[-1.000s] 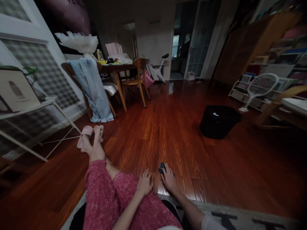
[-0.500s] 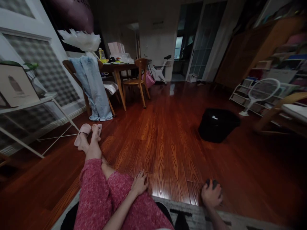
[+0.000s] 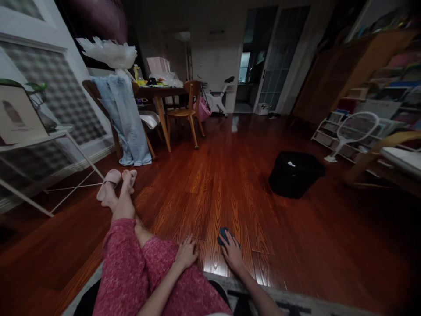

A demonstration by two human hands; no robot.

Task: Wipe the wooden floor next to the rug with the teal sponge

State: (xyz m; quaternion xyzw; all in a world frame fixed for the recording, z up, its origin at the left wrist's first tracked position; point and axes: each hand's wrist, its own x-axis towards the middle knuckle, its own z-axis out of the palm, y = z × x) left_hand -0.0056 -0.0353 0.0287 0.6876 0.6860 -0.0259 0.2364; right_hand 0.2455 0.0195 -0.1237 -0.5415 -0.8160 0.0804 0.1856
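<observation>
My right hand (image 3: 233,253) is on the wooden floor in front of me, its fingers laid over a small dark teal cloth (image 3: 222,235). Part of the cloth shows past the fingertips and beside the hand; the rest is hidden under the palm. My left hand (image 3: 187,253) lies palm down on my thigh in pink trousers (image 3: 126,259). Its fingers are stretched out and it holds nothing.
A black bin (image 3: 296,175) with a scrap of white on top stands ahead on the right. To the left are a chair draped with jeans (image 3: 130,118), a table, a second chair (image 3: 190,107) and a white side stand (image 3: 39,136). A grey rug (image 3: 256,303) lies beneath me.
My right hand has swept left across the floor with the cloth, from the far right to near my left hand. The left hand stays on the thigh. The view has shifted slightly.
</observation>
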